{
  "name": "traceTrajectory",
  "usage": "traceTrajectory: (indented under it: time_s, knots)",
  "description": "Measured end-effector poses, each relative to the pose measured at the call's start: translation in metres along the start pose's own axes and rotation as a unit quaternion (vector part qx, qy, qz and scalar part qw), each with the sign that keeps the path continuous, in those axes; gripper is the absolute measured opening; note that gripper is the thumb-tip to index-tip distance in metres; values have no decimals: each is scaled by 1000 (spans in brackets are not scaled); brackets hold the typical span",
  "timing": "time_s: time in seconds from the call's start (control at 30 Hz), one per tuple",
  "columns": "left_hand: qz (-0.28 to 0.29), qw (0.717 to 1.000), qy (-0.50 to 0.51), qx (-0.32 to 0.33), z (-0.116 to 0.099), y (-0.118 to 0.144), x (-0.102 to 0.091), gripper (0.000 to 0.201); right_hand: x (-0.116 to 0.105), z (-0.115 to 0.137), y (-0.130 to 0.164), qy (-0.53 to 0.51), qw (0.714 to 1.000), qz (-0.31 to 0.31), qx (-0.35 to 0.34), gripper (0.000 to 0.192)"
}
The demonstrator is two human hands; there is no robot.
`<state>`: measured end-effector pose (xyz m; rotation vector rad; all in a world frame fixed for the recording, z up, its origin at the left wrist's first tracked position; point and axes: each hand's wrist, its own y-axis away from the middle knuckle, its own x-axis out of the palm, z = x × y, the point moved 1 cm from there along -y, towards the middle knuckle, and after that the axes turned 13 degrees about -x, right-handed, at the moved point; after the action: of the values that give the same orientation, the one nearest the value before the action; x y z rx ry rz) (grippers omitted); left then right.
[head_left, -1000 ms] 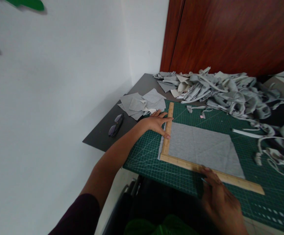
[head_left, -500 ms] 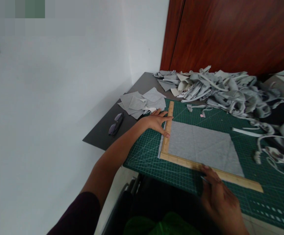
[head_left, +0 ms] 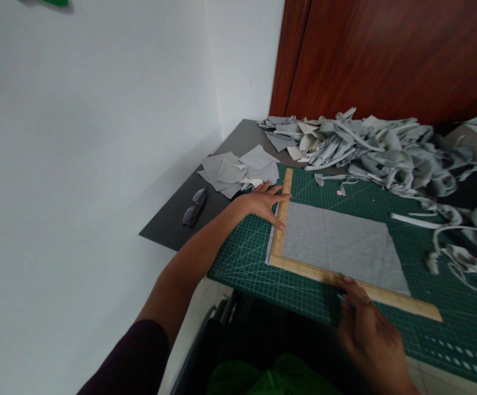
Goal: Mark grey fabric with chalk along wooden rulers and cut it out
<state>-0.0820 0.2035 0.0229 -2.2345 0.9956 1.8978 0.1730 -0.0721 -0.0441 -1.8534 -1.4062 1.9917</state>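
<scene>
Right hand [head_left: 370,334] cut off at the wrist by the bottom edge, slim object under its fingers too hidden to identify, fabric scraps [head_left: 460,230] running past the right edge, ruler markings [head_left: 357,289] too small to read, cutting mat [head_left: 469,340] near corner cropped

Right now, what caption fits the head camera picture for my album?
Both hands press a wooden L-square onto grey fabric on a green cutting mat.

A plain white wall [head_left: 98,137] meets a dark reddish-brown wooden door [head_left: 386,55] behind the matte dark grey table [head_left: 168,225].
</scene>
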Motion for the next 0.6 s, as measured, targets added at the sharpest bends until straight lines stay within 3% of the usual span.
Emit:
traceTrajectory:
  time_s: [0.3,0.6]
  knots:
    - [18,1000,-8,-16,-8,4,-6,131,3,-1,1,-10,1000,3,7,23]
    - [-4,1000,-2,-14,-7,0,-2,151,2,0,-1,-2,1000,5,3,25]
